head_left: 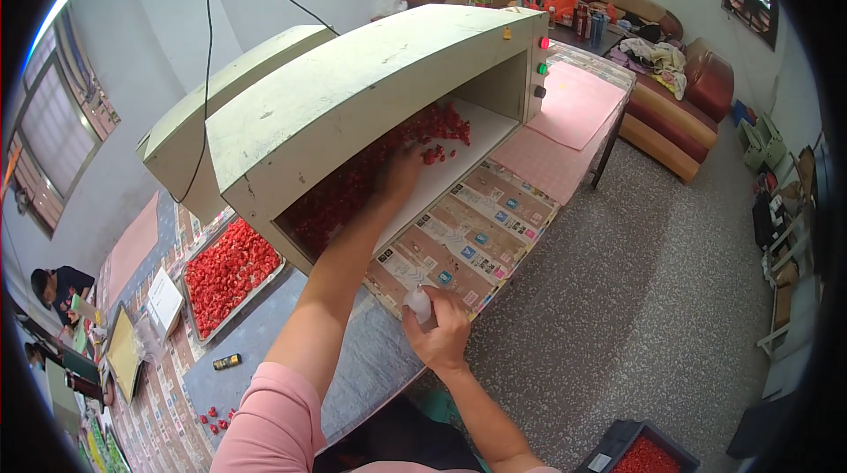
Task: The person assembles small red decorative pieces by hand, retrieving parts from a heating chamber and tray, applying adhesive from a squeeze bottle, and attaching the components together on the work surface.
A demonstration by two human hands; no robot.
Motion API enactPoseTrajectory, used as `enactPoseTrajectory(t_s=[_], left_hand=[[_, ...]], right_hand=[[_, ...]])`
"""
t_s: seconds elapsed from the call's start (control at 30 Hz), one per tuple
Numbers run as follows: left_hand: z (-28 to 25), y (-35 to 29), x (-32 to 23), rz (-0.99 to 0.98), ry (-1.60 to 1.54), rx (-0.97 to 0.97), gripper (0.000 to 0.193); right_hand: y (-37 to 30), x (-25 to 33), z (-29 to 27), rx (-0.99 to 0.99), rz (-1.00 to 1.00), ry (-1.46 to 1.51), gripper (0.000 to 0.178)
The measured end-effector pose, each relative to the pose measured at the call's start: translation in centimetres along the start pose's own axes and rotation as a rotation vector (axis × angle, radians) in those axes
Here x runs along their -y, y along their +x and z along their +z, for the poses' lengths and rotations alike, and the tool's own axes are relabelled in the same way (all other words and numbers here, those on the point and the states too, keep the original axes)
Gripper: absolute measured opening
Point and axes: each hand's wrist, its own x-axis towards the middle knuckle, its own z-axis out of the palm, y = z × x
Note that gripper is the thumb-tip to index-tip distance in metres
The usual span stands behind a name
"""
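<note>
My left hand [402, 175] reaches through the opening of a cream metal box-shaped machine [371, 63] and rests among small red pieces [441, 124] spread on its white floor [472, 133]. Shadow and the pieces hide most of its fingers. Outside, by the table's front edge, my right hand [447, 332] wraps its fingers around a small translucent white bottle [418, 304]. Much of the bottle is hidden behind the fingers. To the left of the machine, a metal tray [284, 268] holds a heap of similar red pieces.
Several loose red pieces [216, 418] and a black-and-gold cylinder [227, 362] lie on the table. A dark bin [609, 448] of red bits stands on the floor at the lower right. Two people [71, 288] sit at the far left. Sofas [679, 120] stand at the back.
</note>
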Motion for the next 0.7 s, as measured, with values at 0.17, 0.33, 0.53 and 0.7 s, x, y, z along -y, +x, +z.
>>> enactPoseTrajectory(t_s=[0.17, 0.33, 0.53, 0.7], left_hand=[[-0.7, 2.5, 3.8, -0.182, -0.097, -0.484, 0.016], [-4.5, 2.6, 0.6, -1.217, -1.941, -0.517, 0.010], [-5.0, -1.7, 3.4, -1.200, -2.273, -0.200, 0.012], [-11.6, -10.7, -3.7, -1.098, -2.059, 0.084, 0.014]], right_hand=[[0.1, 0.3, 0.5, 0.016, -0.023, 0.035, 0.029], [0.0, -0.2, 0.2, -0.002, -0.008, 0.018, 0.029], [0.0, 0.6, 0.4, 0.027, -0.034, 0.056, 0.029], [-0.4, -0.1, 0.1, 0.040, 0.028, 0.039, 0.031]])
